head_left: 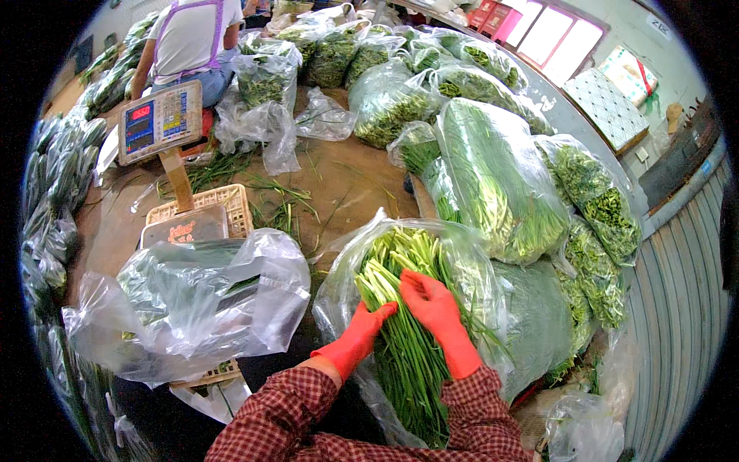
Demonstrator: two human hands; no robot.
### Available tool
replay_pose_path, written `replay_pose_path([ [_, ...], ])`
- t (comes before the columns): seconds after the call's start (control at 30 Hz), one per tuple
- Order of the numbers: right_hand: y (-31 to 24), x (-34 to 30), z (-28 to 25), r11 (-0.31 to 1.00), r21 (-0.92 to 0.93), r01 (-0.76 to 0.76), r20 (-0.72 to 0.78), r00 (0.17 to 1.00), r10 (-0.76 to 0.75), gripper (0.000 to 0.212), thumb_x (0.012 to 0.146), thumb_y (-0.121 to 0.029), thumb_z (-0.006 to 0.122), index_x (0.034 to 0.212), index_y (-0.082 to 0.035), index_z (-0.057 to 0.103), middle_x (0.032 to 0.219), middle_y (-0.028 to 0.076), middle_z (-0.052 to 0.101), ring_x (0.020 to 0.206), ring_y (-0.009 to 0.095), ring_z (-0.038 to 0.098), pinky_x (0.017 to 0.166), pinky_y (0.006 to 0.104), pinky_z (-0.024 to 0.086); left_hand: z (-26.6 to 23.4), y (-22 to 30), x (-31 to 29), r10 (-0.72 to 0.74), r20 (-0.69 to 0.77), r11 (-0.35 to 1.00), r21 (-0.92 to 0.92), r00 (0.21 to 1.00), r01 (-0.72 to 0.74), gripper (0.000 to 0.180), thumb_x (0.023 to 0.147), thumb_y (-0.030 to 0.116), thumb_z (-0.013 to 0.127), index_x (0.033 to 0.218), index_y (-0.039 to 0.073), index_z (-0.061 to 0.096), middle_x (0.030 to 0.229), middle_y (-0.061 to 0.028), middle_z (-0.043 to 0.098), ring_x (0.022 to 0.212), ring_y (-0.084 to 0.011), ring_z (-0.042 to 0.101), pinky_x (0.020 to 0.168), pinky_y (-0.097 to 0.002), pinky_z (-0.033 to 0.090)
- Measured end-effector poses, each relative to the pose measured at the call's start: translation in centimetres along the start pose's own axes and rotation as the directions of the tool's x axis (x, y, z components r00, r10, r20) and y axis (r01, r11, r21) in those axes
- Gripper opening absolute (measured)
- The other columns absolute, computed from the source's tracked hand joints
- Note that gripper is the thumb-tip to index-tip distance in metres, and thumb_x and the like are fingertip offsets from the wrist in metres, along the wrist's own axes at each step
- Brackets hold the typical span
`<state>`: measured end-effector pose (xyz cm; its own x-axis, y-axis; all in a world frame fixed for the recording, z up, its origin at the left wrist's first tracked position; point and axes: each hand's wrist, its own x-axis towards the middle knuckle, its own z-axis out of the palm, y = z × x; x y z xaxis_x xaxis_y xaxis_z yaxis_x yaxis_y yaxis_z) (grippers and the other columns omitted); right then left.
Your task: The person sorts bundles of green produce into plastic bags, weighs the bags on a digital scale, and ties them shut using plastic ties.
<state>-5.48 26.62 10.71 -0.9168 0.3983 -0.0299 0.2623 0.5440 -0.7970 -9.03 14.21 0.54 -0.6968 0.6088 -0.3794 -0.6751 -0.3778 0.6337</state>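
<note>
Both my hands wear red rubber gloves and work on a thick bunch of green chives (410,350) with pale stalk ends pointing away from me. The chives lie in a clear plastic bag (479,286), its mouth spread around them. My left hand (359,333) grips the bunch from its left side, thumb on top and the other fingers partly hidden. Higher on the right, my right hand (437,312) has its bent fingers closed at the stalks, its fingertips partly hidden.
Left of the bunch, a filled clear bag (192,296) rests by a scale with a raised display (162,123). Packed bags of greens (500,181) are piled along the right. Loose leaves litter the brown surface (350,173). A person in a white shirt (188,46) sits at the far left.
</note>
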Motion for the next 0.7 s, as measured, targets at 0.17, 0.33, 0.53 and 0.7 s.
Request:
replay_pose_path([
  [0.17, -3.0, 4.0, 5.6, 0.975, -0.222, -0.006, 0.353, 0.932, 0.086, 0.104, 0.064, -0.049, 0.077, 0.141, -0.003, 0.025, 0.132, 0.022, 0.046, 0.120, 0.029, 0.048, 0.099, 0.0361, 0.037, -1.7, 1.5, 0.3, 0.114, 0.037, 0.948, 0.296, 0.993, -0.119, 0.070, 0.077, 0.026, 0.071, 0.133, 0.003, 0.037, 0.125, -0.0148, 0.052, 0.110, -0.0261, 0.053, 0.092, -0.0383, 0.043],
  [0.33, -3.8, 3.4, 3.9, 0.960, -0.266, 0.088, 0.370, 0.929, 0.017, 0.114, 0.058, -0.045, 0.081, 0.144, -0.007, 0.016, 0.120, 0.025, 0.055, 0.110, 0.034, 0.056, 0.093, 0.0383, 0.043, 0.7, -2.1, 0.3, 0.591, 0.075, 0.663, 0.521, 0.803, -0.537, 0.067, 0.079, 0.031, 0.068, 0.131, 0.002, 0.039, 0.130, -0.0176, 0.047, 0.121, -0.0317, 0.045, 0.102, -0.0423, 0.034],
  [0.53, -7.5, -0.7, 3.3, 0.993, -0.077, -0.085, 0.283, 0.954, 0.104, 0.090, 0.061, -0.025, 0.081, 0.136, -0.007, 0.036, 0.104, 0.015, 0.063, 0.093, 0.022, 0.061, 0.082, 0.0313, 0.048, 2.4, 0.9, -5.6, 0.437, 0.182, 0.598, 0.673, 0.881, -0.435, 0.077, 0.077, 0.030, 0.067, 0.136, 0.001, 0.028, 0.132, -0.0257, 0.040, 0.123, -0.0371, 0.040, 0.104, -0.0416, 0.032],
  [0.7, -3.8, 0.0, -3.4, 0.999, 0.025, 0.036, 0.020, 0.999, -0.036, 0.055, 0.068, -0.007, 0.070, 0.120, -0.008, 0.052, 0.083, 0.007, 0.064, 0.073, 0.015, 0.061, 0.068, 0.0302, 0.051, 3.8, 2.2, -6.7, 0.397, 0.461, 0.449, 0.657, 0.794, -0.606, 0.075, 0.079, 0.031, 0.065, 0.138, 0.002, 0.030, 0.133, -0.0237, 0.042, 0.123, -0.0342, 0.042, 0.104, -0.0381, 0.033],
])
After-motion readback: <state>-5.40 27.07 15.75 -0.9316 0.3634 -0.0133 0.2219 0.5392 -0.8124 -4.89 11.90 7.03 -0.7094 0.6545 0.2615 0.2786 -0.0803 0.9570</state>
